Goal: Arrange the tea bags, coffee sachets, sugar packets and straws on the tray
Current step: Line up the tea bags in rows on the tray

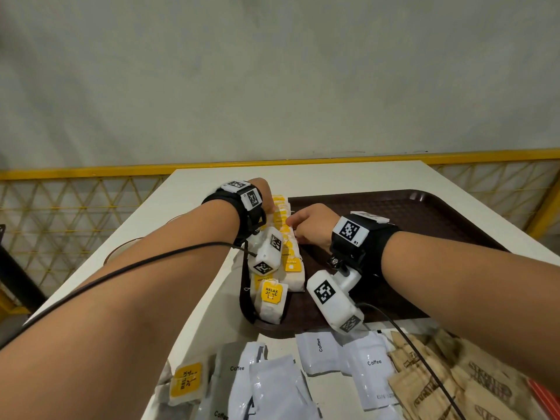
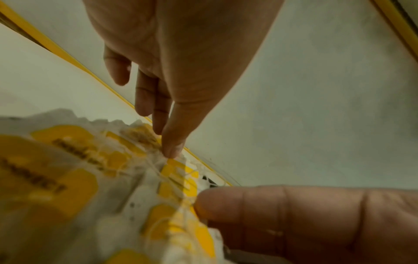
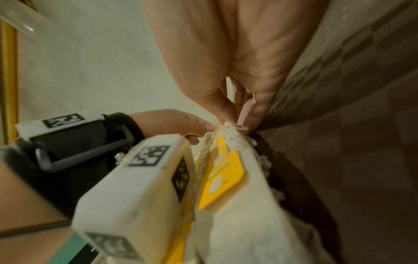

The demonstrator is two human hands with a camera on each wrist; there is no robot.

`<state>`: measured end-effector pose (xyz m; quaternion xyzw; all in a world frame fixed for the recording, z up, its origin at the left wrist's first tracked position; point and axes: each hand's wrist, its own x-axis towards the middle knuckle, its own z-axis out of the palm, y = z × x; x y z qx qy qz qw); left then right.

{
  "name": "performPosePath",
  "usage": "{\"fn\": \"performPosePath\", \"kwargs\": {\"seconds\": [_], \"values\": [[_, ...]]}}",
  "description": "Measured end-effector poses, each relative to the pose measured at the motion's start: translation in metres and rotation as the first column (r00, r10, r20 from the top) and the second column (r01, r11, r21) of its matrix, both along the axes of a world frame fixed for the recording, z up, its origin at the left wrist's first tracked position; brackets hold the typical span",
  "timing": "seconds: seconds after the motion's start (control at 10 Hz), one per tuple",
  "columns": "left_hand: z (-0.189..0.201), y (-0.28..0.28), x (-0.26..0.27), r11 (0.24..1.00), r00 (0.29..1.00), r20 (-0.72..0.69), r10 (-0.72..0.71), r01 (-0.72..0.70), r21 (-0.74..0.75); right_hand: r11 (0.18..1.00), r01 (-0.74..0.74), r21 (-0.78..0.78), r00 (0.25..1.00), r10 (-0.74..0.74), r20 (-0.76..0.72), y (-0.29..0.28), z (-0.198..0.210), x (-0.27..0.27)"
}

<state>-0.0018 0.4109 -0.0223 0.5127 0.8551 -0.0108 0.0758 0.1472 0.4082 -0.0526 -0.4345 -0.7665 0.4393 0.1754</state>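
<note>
A row of tea bags with yellow tags stands along the left edge of the dark brown tray. At the row's far end my left hand touches the bags with straight fingers, thumb lying alongside. From the tray side, my right hand pinches the top edge of a tea bag in the row between thumb and fingers. One "RELAX" tea bag lies at the row's near end.
Off the tray, near me, lie white coffee sachets, brown sugar packets and a loose tea bag. The white table ends at a yellow mesh fence. Wrist-camera cables trail over the sachets.
</note>
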Motion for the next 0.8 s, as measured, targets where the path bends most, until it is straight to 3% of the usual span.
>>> {"fn": "performPosePath", "kwargs": {"seconds": [0.3,0.5,0.7,0.8], "values": [[-0.004,-0.004,-0.011,1.000,0.999,0.039,-0.012,0.011,0.028,0.998,-0.005,-0.056,0.998,0.001,-0.065,0.001,-0.001,0.003],[0.024,-0.034,0.000,0.989,0.989,0.136,-0.064,0.044,0.139,0.993,0.027,-0.112,0.994,-0.039,-0.106,-0.002,0.003,0.017],[0.020,-0.056,0.005,0.990,0.978,0.163,-0.130,0.119,0.075,0.975,-0.010,-0.221,0.996,-0.010,-0.089,-0.015,0.008,0.019],[0.014,-0.061,0.010,0.988,0.979,0.135,-0.151,0.144,0.064,0.984,0.019,-0.178,0.997,-0.034,-0.076,-0.019,0.009,0.014]]}}
